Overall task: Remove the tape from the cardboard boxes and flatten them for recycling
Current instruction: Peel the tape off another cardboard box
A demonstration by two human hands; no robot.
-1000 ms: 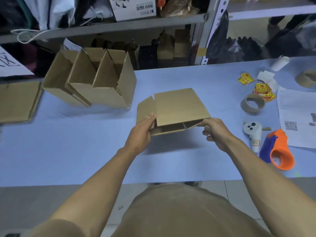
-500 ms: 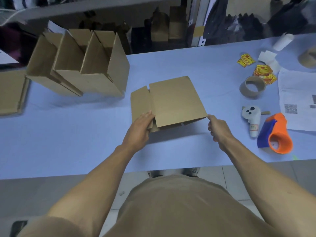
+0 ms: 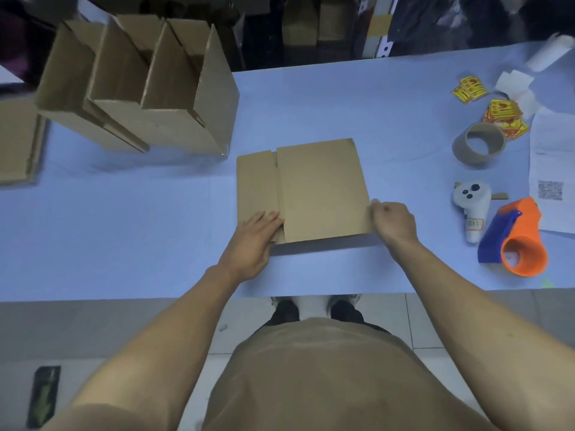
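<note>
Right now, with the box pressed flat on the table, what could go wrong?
1. The left hand lies flat on the side flap only; the box may spring back up if it lifts.
2. The right hand grips just the right edge, so the box could slide on the blue table as it is pressed.
3. The three open boxes stand close behind; sweeping the flat one left could knock them.

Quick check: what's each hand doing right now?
Left hand: open, fingers flat on the flattened box.
Right hand: fingers curled, pinching the box's right edge.
</note>
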